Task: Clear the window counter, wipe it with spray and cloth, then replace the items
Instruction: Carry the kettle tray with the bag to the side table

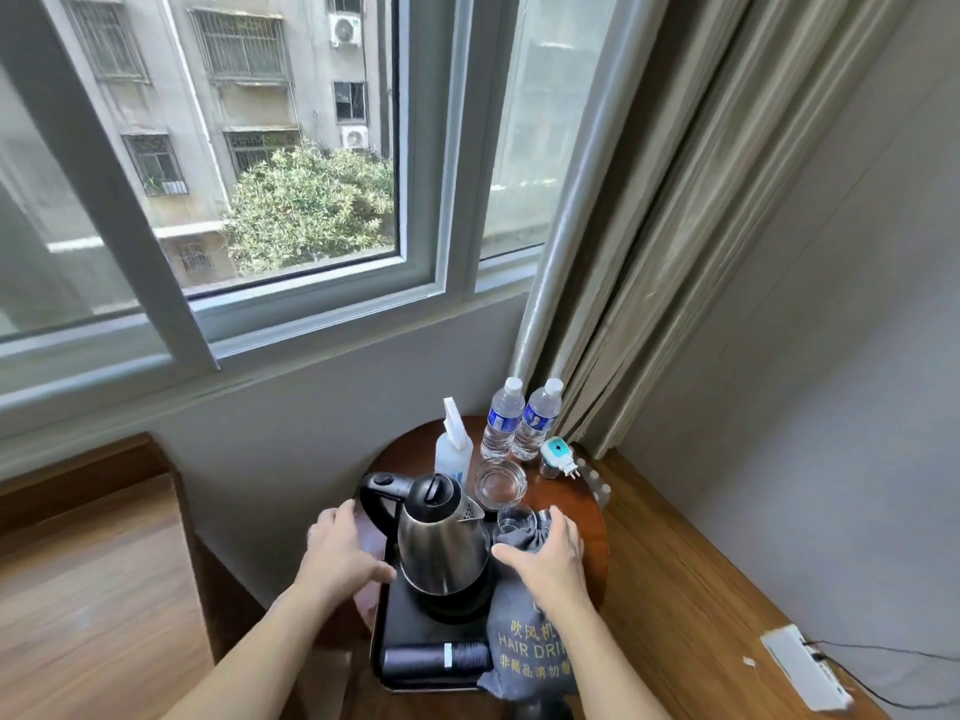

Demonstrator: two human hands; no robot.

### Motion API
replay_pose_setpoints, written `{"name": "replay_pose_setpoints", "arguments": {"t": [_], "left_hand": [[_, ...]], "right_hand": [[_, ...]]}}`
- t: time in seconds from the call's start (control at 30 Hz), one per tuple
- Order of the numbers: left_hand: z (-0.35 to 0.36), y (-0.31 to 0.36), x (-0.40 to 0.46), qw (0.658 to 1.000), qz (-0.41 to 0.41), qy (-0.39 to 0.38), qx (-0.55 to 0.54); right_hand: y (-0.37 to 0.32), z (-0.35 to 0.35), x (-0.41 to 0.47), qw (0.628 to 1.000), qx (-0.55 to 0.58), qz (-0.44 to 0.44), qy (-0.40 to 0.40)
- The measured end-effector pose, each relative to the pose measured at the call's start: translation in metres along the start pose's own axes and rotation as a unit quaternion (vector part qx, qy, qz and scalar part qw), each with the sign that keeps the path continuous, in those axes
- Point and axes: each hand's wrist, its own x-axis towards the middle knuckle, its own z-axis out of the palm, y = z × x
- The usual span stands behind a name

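A steel kettle stands on a black tray on a small round wooden table under the window. My left hand rests at the tray's left edge, fingers spread and thumb near the kettle's base. My right hand lies on top of a grey hair dryer bag on the tray's right side, thumb pointing at the kettle. Behind the kettle stands a white spray bottle. No cloth is in view.
Two water bottles, a wide glass, a small glass and a plug-in device crowd the table's back. A black roll lies on the tray's front. Curtain hangs right; power strip lies on the wooden floor.
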Motion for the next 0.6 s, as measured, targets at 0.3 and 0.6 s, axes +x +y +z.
{"name": "replay_pose_setpoints", "arguments": {"t": [0.3,0.6], "left_hand": [[-0.038,0.047,0.002,0.996,0.071,0.042,-0.041],[-0.023,0.100,0.047,0.996,0.076,0.034,-0.031]], "right_hand": [[-0.058,-0.010,-0.013,0.998,-0.002,-0.065,0.000],[-0.080,-0.012,0.059,0.991,-0.012,-0.111,-0.072]]}}
